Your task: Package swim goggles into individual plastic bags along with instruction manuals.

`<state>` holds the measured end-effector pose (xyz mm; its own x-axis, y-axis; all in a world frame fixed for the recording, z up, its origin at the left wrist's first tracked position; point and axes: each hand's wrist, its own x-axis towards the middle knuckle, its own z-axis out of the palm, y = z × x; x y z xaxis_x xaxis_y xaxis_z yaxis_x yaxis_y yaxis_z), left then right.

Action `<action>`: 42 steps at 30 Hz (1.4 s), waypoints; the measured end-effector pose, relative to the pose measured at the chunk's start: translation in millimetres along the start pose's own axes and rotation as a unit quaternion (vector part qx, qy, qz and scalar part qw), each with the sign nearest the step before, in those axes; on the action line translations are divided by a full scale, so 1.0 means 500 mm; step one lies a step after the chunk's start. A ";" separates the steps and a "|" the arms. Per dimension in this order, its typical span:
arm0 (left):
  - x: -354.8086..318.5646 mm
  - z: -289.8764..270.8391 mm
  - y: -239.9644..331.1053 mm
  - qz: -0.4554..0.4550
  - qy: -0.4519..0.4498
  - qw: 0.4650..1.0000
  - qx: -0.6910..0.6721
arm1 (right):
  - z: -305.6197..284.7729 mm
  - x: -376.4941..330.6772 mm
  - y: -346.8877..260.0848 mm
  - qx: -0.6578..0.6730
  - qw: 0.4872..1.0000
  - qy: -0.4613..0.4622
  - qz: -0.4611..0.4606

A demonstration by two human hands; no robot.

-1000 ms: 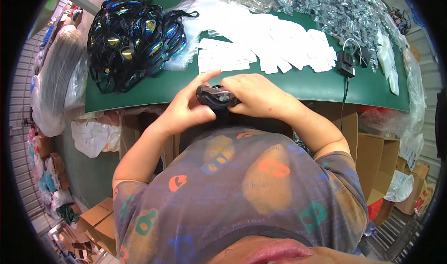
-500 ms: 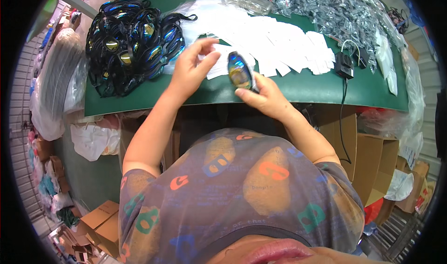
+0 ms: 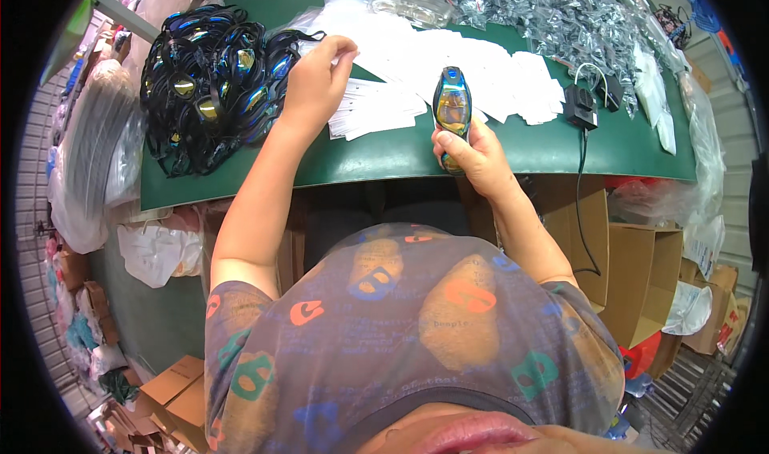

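My right hand (image 3: pixel 478 156) grips a pair of swim goggles (image 3: pixel 453 105) with mirrored yellow-blue lenses and a black frame, held upright above the table's near edge. A white card seems to show behind the goggles. My left hand (image 3: pixel 319 81) is at the plastic bags (image 3: pixel 352 13), its fingers curled and thumb close to them. What the left fingertips hold, if anything, I cannot make out. Just right of that wrist lies a fanned stack of white cards (image 3: pixel 376 108). On the left rises a tangled heap of black-strapped goggles (image 3: pixel 212 93).
More white cards (image 3: pixel 481 73) spread across the green table (image 3: pixel 384 153). Many small clear packets (image 3: pixel 513 5) cover its far right. A black power adapter (image 3: pixel 580 108) trails its cable over the front edge. Cardboard boxes (image 3: pixel 641 282) stand below on the right.
My right hand has moved right and turned the goggles upright. My left hand has shifted up and left, off the card stack toward the bags, its fingers drawing together.
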<state>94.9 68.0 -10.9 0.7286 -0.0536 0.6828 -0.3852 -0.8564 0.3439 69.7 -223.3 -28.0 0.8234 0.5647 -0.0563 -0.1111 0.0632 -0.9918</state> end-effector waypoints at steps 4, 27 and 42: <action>-0.036 0.003 0.037 -0.234 -0.008 0.932 -0.275 | 0.015 0.009 0.000 0.034 0.999 -0.013 0.010; -0.099 -0.016 0.091 -0.254 -0.087 0.903 -0.335 | 0.061 0.043 -0.006 0.107 0.993 -0.043 0.025; -0.078 -0.053 0.132 -0.152 -0.025 0.950 -0.271 | 0.093 0.070 -0.047 0.107 0.994 -0.009 -0.016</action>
<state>25.9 27.2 2.5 0.8739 0.1175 0.4718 -0.3775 -0.4474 0.8107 75.4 -166.8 -1.2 0.8183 0.5744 -0.0216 -0.2035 0.2543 -0.9455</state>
